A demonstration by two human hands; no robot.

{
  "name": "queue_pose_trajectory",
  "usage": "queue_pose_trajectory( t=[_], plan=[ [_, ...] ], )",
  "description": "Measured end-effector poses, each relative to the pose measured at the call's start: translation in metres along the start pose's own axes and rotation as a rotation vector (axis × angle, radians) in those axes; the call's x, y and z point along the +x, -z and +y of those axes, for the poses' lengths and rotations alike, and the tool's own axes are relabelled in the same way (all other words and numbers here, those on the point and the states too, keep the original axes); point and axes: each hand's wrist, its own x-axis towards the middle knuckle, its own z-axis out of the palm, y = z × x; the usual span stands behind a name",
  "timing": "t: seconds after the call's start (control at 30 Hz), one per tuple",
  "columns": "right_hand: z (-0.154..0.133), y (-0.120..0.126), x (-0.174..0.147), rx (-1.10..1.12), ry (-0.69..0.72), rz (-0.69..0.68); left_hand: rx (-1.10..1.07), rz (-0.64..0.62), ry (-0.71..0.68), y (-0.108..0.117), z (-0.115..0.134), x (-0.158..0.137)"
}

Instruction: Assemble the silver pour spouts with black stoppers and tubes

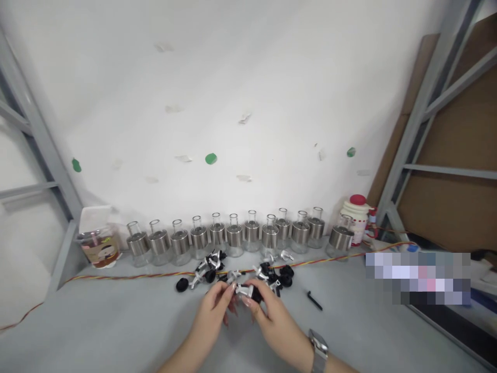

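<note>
In the middle of the grey table, my right hand [266, 305] is closed around a small silver-and-black bottle spout [245, 291], thumb and fingers near its black end. My left hand [218, 301] is pinched at the silver end of that same piece, and its fingers partly cover it. Just beyond my hands lie loose silver spouts [198, 275] and black stoppers [182, 284]. More silver and black parts [286, 276] are heaped to the right. Off to the right of my right hand rests a black L-shaped piece [315, 301].
A row of glass bottles with metal sleeves [179, 240] stands along the white wall. A twisted red-and-yellow cord [155, 275] crosses the table. At the left is a plastic cup [101, 248]; at the right, a white bottle with a red lid [355, 217]. Metal posts [404, 140] frame both sides.
</note>
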Motion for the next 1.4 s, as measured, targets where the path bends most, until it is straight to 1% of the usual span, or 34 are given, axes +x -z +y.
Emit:
queue_pose_trajectory(
  t=[0.1,0.23,0.37,0.47,0.53,0.6,0.63,0.7,0.77,0.8,0.87,0.93,1.0,1.03,1.1,1.13,1.23,1.3,1.4],
  plan=[
    [0.002,0.000,-0.001,-0.006,0.019,-0.006,-0.051,-0.025,0.037,0.000,0.000,0.002],
    [0.003,-0.001,-0.002,-0.025,0.024,-0.007,-0.063,-0.040,0.066,-0.001,-0.002,0.002],
    [0.003,-0.006,-0.004,-0.011,0.020,0.030,-0.070,-0.047,0.091,-0.003,-0.006,0.003],
    [0.009,-0.008,0.001,0.064,-0.064,0.106,-0.058,-0.042,0.096,-0.004,-0.006,0.003],
    [0.017,-0.003,0.010,0.147,-0.148,0.222,-0.046,-0.027,0.091,-0.002,-0.005,0.003],
    [0.025,0.006,0.021,0.239,-0.196,0.377,0.032,0.032,0.028,0.002,-0.002,0.003],
    [0.029,0.012,0.026,0.255,-0.198,0.405,0.130,0.078,-0.046,0.006,-0.002,0.003],
    [0.032,0.020,0.032,0.279,-0.199,0.426,0.432,0.187,-0.261,0.015,-0.003,0.005],
    [0.030,0.023,0.033,0.276,-0.187,0.395,0.719,0.253,-0.442,0.024,-0.006,0.010],
    [0.028,0.022,0.031,0.254,-0.168,0.370,0.810,0.272,-0.490,0.028,-0.009,0.013],
    [0.021,0.018,0.025,0.153,-0.099,0.302,0.929,0.311,-0.541,0.034,-0.014,0.018],
    [0.015,0.014,0.018,0.017,-0.015,0.230,0.980,0.344,-0.561,0.036,-0.017,0.020],
    [0.010,0.011,0.013,-0.073,0.055,0.162,0.959,0.351,-0.576,0.034,-0.014,0.018],
    [0.008,0.010,0.011,-0.094,0.082,0.127,0.924,0.329,-0.577,0.032,-0.010,0.015],
    [0.006,0.008,0.008,-0.091,0.118,0.055,0.815,0.236,-0.557,0.025,-0.002,0.007],
    [0.006,0.008,0.007,-0.075,0.123,0.020,0.754,0.162,-0.513,0.020,0.003,0.003],
    [0.005,0.007,0.004,-0.038,0.113,-0.068,0.593,0.043,-0.410,0.010,0.010,-0.007],
    [0.004,0.007,0.002,-0.070,0.107,-0.103,0.591,0.018,-0.364,0.006,0.009,-0.009],
    [0.003,0.005,-0.001,-0.174,0.106,-0.126,0.745,0.027,-0.343,0.006,0.002,-0.009]
  ],
)
